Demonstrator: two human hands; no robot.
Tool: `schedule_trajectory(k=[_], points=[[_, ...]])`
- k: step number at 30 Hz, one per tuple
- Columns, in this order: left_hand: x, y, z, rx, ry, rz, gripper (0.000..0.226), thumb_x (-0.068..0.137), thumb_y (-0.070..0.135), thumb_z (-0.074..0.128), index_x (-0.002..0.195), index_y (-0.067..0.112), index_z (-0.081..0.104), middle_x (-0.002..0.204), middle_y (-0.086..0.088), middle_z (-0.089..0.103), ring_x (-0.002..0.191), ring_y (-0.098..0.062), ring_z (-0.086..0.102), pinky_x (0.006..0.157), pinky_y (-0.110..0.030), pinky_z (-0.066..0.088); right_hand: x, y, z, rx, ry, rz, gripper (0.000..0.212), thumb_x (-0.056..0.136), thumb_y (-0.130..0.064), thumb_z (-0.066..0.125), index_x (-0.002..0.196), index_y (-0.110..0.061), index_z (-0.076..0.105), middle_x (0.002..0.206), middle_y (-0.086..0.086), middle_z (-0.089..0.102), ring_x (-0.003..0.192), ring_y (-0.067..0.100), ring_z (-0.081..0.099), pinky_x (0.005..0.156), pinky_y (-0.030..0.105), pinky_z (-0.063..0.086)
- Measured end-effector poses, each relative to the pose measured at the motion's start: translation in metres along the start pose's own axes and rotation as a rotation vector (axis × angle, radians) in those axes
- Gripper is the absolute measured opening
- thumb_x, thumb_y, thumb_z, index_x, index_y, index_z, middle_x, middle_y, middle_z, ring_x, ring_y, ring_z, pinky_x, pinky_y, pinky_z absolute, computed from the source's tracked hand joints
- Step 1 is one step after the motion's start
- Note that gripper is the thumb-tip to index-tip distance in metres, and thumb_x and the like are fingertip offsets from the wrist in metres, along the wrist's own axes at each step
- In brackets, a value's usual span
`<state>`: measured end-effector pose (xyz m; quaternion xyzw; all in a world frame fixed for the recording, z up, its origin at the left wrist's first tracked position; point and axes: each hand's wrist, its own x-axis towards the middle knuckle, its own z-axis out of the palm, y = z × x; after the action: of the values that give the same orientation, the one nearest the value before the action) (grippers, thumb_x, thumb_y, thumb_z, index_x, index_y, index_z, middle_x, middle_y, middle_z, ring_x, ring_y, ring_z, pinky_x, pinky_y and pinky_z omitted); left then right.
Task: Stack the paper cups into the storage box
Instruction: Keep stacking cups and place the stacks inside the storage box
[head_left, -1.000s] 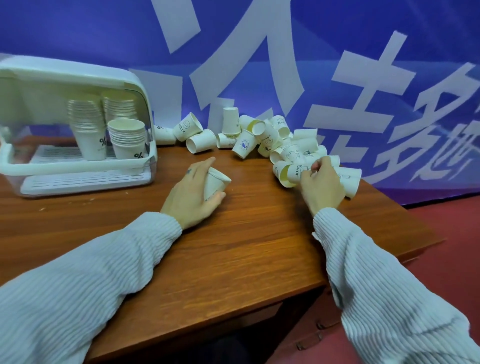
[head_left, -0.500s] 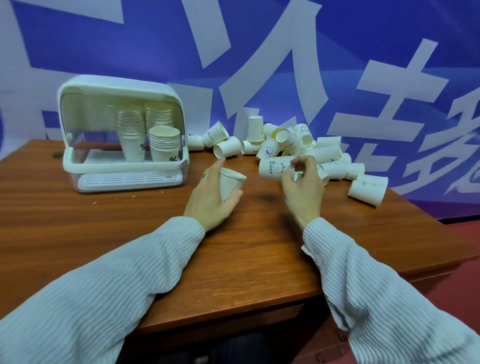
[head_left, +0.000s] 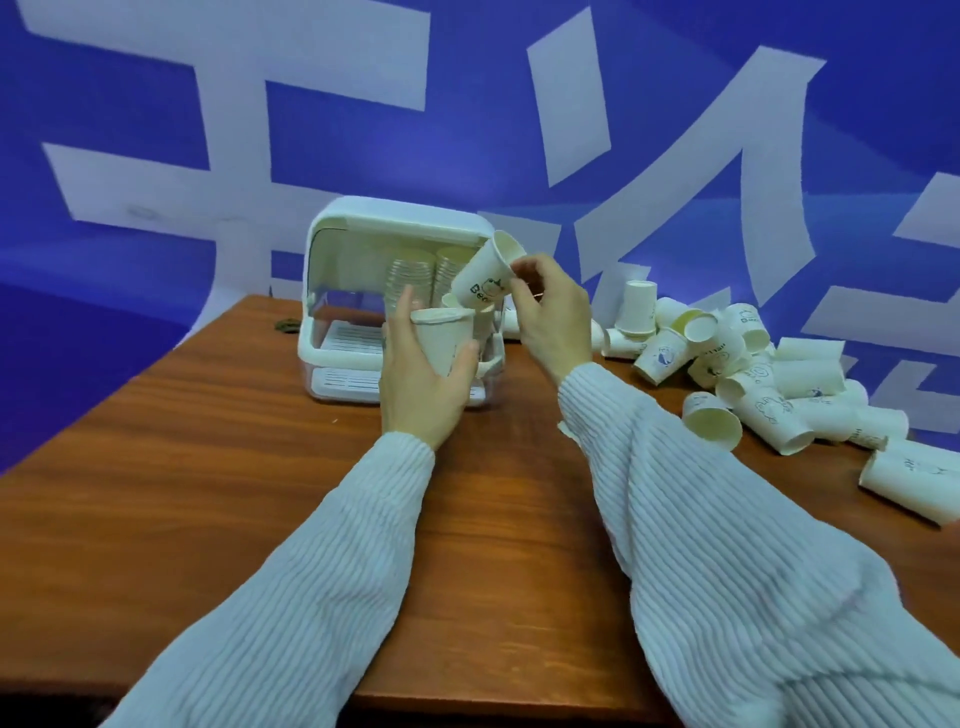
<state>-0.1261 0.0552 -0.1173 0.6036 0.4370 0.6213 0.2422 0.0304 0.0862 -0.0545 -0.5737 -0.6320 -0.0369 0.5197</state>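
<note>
My left hand (head_left: 423, 379) grips a white paper cup (head_left: 444, 338) upright, mouth up, above the table in front of the storage box. My right hand (head_left: 550, 317) pinches a second paper cup (head_left: 485, 275), printed with a bear drawing, tilted with its base pointing down toward the first cup's mouth. The two cups are close but apart. The white storage box (head_left: 358, 280) stands behind them with its lid up. Stacks of cups (head_left: 410, 280) show inside it, partly hidden by my hands.
A heap of several loose paper cups (head_left: 748, 374) lies on the wooden table (head_left: 208, 493) to the right, reaching toward its right edge. A blue banner with large white characters hangs behind. A small dark object (head_left: 285, 326) lies left of the box.
Both hands lifted their cups off the table and moved left in front of the box. The right hand's cup now hangs tilted above the left hand's cup. The view panned left.
</note>
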Motion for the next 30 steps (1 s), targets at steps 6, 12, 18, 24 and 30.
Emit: schedule_trajectory(k=[6,12,18,24,30], points=[[0.008,-0.003,-0.006,-0.005,0.033,-0.022,0.088,0.091,0.034,0.074,0.159,0.029,0.019,0.157,0.004,0.034,0.136,-0.013,0.041,0.103,-0.029,0.042,0.031,-0.002,0.029,-0.303,-0.226,-0.109,0.023,0.100,-0.031,0.053,0.119,-0.029,0.067,0.111,0.000,0.076,0.105,0.031,0.064,0.086,0.048,0.054],[0.013,-0.004,-0.010,-0.026,0.059,-0.044,0.086,0.091,0.033,0.074,0.158,0.028,0.020,0.153,0.002,0.039,0.132,-0.015,0.046,0.100,-0.030,0.047,0.037,-0.012,0.032,-0.267,-0.242,-0.143,0.026,0.099,-0.033,0.052,0.116,-0.032,0.070,0.107,-0.002,0.076,0.107,0.027,0.061,0.088,0.046,0.052],[0.012,-0.007,-0.007,-0.011,0.051,-0.074,0.087,0.090,0.036,0.074,0.159,0.029,0.021,0.156,0.001,0.040,0.136,-0.018,0.046,0.103,-0.033,0.046,0.024,0.005,0.043,-0.395,-0.490,-0.086,0.034,0.098,-0.039,0.044,0.120,-0.038,0.070,0.105,0.000,0.078,0.104,0.028,0.068,0.091,0.046,0.055],[0.033,-0.006,-0.004,-0.027,0.114,-0.102,0.073,0.085,0.039,0.077,0.146,0.031,0.038,0.141,0.004,0.053,0.128,-0.017,0.050,0.106,-0.043,0.048,0.014,0.007,0.043,-0.304,-0.494,-0.008,0.044,0.106,-0.045,0.040,0.147,-0.035,0.054,0.143,-0.001,0.054,0.128,0.020,0.055,0.105,0.038,0.042],[0.082,0.005,0.005,-0.042,0.164,-0.072,0.059,0.081,0.033,0.084,0.126,0.026,0.046,0.127,0.005,0.053,0.115,-0.014,0.052,0.095,-0.028,0.047,-0.022,0.028,0.035,-0.040,-0.207,0.136,0.046,0.105,-0.042,0.046,0.149,-0.031,0.052,0.138,-0.003,0.058,0.104,0.003,0.059,0.099,0.033,0.045]])
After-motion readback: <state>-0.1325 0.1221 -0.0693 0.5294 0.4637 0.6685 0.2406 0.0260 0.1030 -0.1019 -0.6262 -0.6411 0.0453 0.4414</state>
